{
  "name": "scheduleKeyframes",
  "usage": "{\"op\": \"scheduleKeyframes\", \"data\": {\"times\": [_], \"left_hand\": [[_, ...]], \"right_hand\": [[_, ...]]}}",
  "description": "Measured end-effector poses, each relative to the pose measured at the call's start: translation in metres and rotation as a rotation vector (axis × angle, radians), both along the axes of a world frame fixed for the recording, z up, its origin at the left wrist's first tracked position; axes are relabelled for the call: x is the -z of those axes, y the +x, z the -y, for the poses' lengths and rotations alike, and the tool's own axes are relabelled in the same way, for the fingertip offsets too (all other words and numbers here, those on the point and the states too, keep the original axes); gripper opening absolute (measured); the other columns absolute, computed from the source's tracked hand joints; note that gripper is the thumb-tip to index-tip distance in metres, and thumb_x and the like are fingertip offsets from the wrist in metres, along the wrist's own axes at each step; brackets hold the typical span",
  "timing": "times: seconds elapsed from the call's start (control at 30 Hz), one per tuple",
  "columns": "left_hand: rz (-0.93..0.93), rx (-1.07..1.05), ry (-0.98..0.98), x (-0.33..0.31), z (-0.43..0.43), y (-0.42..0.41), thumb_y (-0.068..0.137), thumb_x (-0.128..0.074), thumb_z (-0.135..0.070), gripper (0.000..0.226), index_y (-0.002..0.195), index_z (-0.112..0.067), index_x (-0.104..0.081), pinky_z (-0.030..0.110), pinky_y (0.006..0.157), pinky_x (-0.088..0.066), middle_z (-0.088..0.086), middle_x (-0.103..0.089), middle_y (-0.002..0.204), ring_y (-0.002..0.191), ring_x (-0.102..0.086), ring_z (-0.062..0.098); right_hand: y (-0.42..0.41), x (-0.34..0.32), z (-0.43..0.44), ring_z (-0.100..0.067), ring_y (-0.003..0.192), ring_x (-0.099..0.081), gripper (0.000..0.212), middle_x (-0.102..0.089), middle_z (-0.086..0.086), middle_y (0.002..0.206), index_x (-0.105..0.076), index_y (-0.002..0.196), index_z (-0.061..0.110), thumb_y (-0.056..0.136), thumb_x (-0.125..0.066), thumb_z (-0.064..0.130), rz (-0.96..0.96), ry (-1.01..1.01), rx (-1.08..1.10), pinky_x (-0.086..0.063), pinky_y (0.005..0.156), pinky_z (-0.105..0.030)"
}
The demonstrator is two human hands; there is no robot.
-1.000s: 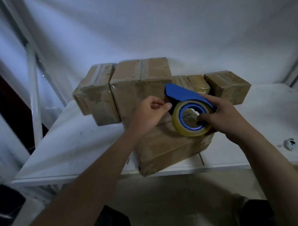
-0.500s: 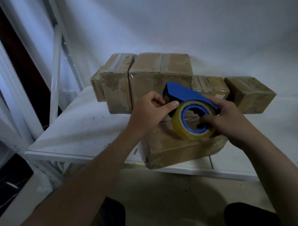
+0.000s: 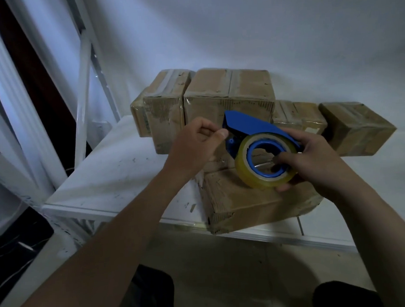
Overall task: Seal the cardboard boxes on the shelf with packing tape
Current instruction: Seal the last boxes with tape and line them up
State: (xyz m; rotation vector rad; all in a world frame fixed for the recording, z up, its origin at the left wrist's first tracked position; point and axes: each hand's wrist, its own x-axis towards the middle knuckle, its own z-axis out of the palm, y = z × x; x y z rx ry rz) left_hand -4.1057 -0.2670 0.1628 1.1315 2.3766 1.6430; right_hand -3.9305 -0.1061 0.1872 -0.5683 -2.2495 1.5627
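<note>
Dispenser [image 3: 248, 126] axis left-right, nose left | right hand [image 3: 316, 158] grips roll [image 3: 264, 183] | left hand [image 3: 192, 144] pinches, apparently, tape end

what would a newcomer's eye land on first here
The blue tape dispenser with its yellowish roll of packing tape sits at centre, gripped by the right hand above the front cardboard box at the edge of the white shelf. Next comes the left hand, pinching at the dispenser's front, apparently on the tape's loose end. Behind, a row of taped boxes lines the wall.
</note>
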Motion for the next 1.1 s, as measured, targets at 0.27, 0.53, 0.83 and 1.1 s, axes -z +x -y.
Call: {"op": "scheduleKeyframes", "data": {"times": [0.27,0.53,0.83,1.1], "left_hand": [[0.102,-0.044,-0.016,0.001,0.012,0.000,0.087,-0.074,-0.042,0.030,0.082,-0.013,-0.069,0.017,0.061,-0.047,-0.005,-0.063,0.068,0.061,-0.057,0.002],[0.171,-0.057,-0.037,-0.001,0.021,-0.004,0.088,-0.074,-0.029,0.012,0.079,-0.021,-0.076,0.018,0.071,-0.050,-0.014,-0.070,0.075,0.076,-0.067,0.002],[0.091,0.052,-0.080,-0.010,0.023,-0.009,0.087,-0.076,-0.025,0.013,0.082,-0.014,-0.077,0.015,0.066,-0.053,-0.013,-0.071,0.073,0.070,-0.066,-0.002],[-0.089,0.155,-0.278,-0.010,0.021,-0.002,0.091,-0.071,-0.027,0.010,0.084,-0.020,-0.075,0.020,0.073,-0.048,-0.014,-0.070,0.078,0.073,-0.063,-0.006]], "right_hand": [[-0.017,0.002,0.021,-0.021,0.076,-0.075,0.059,-0.071,0.005,0.096,-0.060,0.110,0.050,0.087,-0.066,-0.004,-0.008,0.012,-0.037,-0.060,0.050,-0.040],[-0.022,0.003,0.025,-0.022,0.075,-0.075,0.057,-0.070,0.001,0.102,-0.062,0.124,0.040,0.087,-0.068,-0.003,0.003,0.029,-0.021,-0.060,0.050,-0.041],[-0.014,-0.001,0.018,-0.016,0.073,-0.074,0.061,-0.070,0.006,0.096,-0.060,0.114,0.051,0.087,-0.067,-0.003,-0.018,0.125,-0.016,-0.059,0.048,-0.035],[-0.003,-0.003,0.006,0.006,0.078,-0.067,0.064,-0.067,0.017,0.096,-0.056,0.115,0.052,0.087,-0.066,-0.004,0.004,0.239,0.025,-0.053,0.051,-0.016]]}}
